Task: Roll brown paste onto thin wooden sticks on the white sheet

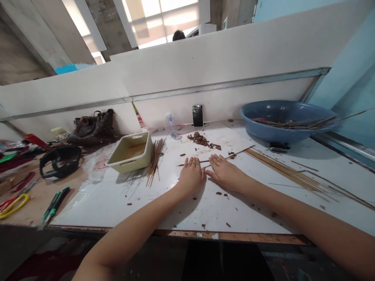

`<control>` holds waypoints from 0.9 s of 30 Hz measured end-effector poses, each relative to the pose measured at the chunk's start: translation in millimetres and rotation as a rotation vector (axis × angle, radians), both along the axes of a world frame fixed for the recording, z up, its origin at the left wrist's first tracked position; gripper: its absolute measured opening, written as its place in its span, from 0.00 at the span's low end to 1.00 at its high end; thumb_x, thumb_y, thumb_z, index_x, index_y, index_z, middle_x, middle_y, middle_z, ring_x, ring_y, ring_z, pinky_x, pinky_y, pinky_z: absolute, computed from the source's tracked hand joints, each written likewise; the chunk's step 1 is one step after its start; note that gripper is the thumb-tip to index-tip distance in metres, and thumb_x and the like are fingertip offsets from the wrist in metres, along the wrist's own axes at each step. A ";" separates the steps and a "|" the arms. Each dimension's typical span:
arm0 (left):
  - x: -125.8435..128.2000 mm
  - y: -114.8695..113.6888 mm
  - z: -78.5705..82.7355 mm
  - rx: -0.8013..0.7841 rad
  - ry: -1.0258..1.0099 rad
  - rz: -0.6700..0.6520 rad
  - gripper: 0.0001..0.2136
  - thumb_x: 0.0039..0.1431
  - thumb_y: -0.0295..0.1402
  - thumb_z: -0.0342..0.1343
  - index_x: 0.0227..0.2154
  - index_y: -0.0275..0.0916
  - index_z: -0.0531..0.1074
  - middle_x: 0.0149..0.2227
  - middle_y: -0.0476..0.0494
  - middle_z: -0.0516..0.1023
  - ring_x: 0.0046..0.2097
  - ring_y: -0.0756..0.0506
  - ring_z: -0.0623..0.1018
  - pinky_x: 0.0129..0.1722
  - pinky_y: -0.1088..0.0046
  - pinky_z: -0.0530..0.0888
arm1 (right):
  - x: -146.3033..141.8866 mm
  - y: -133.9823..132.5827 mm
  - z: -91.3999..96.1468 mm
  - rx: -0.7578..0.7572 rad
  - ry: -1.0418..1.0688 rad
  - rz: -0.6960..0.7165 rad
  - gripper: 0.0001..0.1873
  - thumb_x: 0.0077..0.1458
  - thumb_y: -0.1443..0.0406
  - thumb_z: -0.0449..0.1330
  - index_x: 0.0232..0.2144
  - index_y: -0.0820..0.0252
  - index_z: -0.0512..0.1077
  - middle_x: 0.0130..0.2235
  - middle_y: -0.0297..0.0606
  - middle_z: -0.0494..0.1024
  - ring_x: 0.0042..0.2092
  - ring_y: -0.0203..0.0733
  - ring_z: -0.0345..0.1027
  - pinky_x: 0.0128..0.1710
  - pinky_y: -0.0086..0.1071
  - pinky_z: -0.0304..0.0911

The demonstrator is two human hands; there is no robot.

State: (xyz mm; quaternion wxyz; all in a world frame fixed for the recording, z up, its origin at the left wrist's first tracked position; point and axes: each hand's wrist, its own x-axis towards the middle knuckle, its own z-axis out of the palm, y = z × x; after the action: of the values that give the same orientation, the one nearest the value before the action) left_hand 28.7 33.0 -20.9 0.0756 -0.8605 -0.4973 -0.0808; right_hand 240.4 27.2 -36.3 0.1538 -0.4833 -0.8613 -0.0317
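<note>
My left hand [190,175] lies palm down and flat on the white board, over a thin dark stick [204,161] that looks like an incense stick. Beside it, my right hand [225,171] also rests flat, fingers stretched forward over the stick's line; the thumbs nearly meet. The stick's left end pokes out past my left hand, and a thin length runs up to the right beyond my right fingers. Just ahead sits a crumbly heap of brown dough [200,139]. To the right lies a bundle of bare bamboo sticks [278,168].
Brown-coated sticks [155,160] lie by a green basin [129,166]. A clear bottle [172,125] and a phone [197,116] stand at the back. A blue basin [281,134] holds more sticks. Cutters [54,207], scissors [14,205] and a handbag [93,128] are leftward.
</note>
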 end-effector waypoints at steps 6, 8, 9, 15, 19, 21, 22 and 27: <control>1.7 0.8 -4.0 -0.017 -0.016 0.044 0.32 0.80 0.39 0.38 0.76 0.22 0.59 0.77 0.21 0.62 0.80 0.30 0.60 0.79 0.45 0.56 | 0.5 4.7 2.2 -0.045 0.006 -0.007 0.46 0.77 0.41 0.47 0.76 0.75 0.63 0.75 0.67 0.65 0.78 0.67 0.57 0.78 0.62 0.54; 1.2 4.4 -1.3 -0.034 -0.023 0.053 0.31 0.81 0.39 0.37 0.77 0.24 0.58 0.78 0.24 0.60 0.81 0.32 0.59 0.80 0.46 0.56 | 1.0 12.3 2.7 -0.049 0.002 0.000 0.45 0.78 0.42 0.46 0.76 0.73 0.63 0.75 0.66 0.65 0.79 0.67 0.56 0.78 0.63 0.54; 0.9 5.5 0.4 -0.043 -0.021 0.056 0.31 0.81 0.39 0.36 0.77 0.25 0.59 0.79 0.25 0.59 0.81 0.32 0.59 0.80 0.46 0.56 | 1.3 15.0 2.3 -0.046 0.002 0.003 0.44 0.78 0.42 0.46 0.76 0.72 0.63 0.75 0.66 0.65 0.79 0.66 0.55 0.78 0.63 0.54; 1.7 -4.4 3.7 -0.031 0.028 0.039 0.30 0.80 0.37 0.37 0.74 0.20 0.63 0.76 0.19 0.64 0.78 0.31 0.64 0.79 0.48 0.57 | 2.3 1.7 -4.8 0.020 0.007 0.012 0.43 0.77 0.42 0.47 0.78 0.67 0.62 0.74 0.63 0.69 0.77 0.68 0.60 0.77 0.64 0.57; 3.7 -8.5 1.1 -0.028 0.049 0.040 0.29 0.80 0.36 0.39 0.72 0.20 0.66 0.73 0.18 0.69 0.77 0.32 0.68 0.78 0.49 0.60 | -1.0 -10.7 -1.9 0.008 -0.045 0.011 0.45 0.78 0.43 0.45 0.76 0.76 0.64 0.74 0.69 0.67 0.77 0.68 0.59 0.78 0.61 0.56; 3.8 -5.4 1.0 -0.024 0.024 0.049 0.29 0.80 0.36 0.39 0.73 0.21 0.65 0.74 0.18 0.67 0.77 0.31 0.67 0.78 0.49 0.60 | -2.8 -7.6 1.4 -0.024 -0.058 -0.013 0.47 0.78 0.42 0.44 0.74 0.81 0.64 0.74 0.72 0.64 0.78 0.68 0.57 0.79 0.59 0.54; 3.6 -3.1 1.3 -0.021 0.007 0.053 0.30 0.80 0.37 0.39 0.73 0.21 0.65 0.74 0.19 0.66 0.78 0.31 0.66 0.78 0.48 0.60 | -3.2 -3.8 3.1 -0.042 -0.055 -0.026 0.48 0.78 0.42 0.44 0.74 0.81 0.64 0.75 0.72 0.63 0.78 0.67 0.57 0.79 0.58 0.54; 2.5 4.7 4.8 -0.034 -0.028 0.067 0.31 0.81 0.38 0.37 0.76 0.23 0.61 0.78 0.23 0.60 0.80 0.31 0.60 0.80 0.45 0.57 | -0.4 15.1 5.7 -0.068 -0.025 -0.013 0.48 0.78 0.40 0.42 0.77 0.75 0.61 0.76 0.68 0.63 0.79 0.65 0.54 0.79 0.59 0.53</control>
State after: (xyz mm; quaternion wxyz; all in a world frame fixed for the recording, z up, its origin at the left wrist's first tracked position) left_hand 31.2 37.7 -16.1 0.0564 -0.8432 -0.5283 -0.0819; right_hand 240.0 42.3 -30.7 0.1262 -0.4935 -0.8605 -0.0094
